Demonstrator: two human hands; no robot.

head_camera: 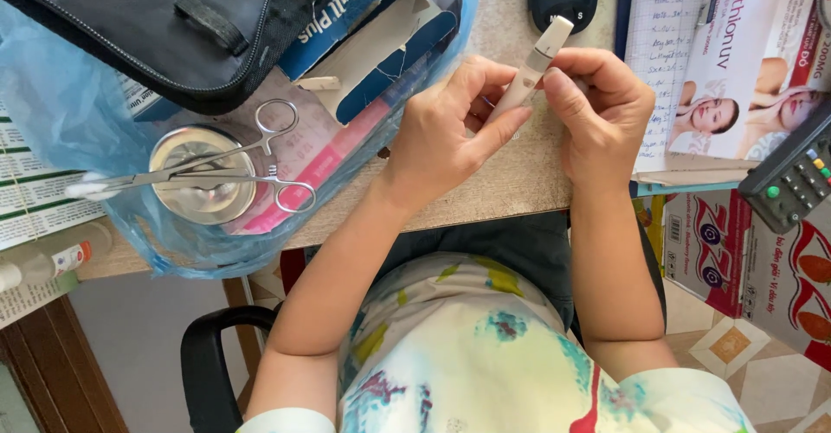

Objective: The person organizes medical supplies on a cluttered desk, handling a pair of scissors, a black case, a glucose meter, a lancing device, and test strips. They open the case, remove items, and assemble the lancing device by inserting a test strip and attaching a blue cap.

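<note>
Bright, even daylight; sharp focus

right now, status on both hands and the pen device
Left hand and right hand both gripping the white lancing pen, tip up over the table. Forceps lie on the tin, well clear.

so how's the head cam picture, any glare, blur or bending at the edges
Head view: even daylight, sharp on both hands, the left hand and right hand gripping the white pen-shaped device; soft shadows under them; glare on the round metal tin and the blue plastic bag; wide-angle bending toward the corners.
</note>
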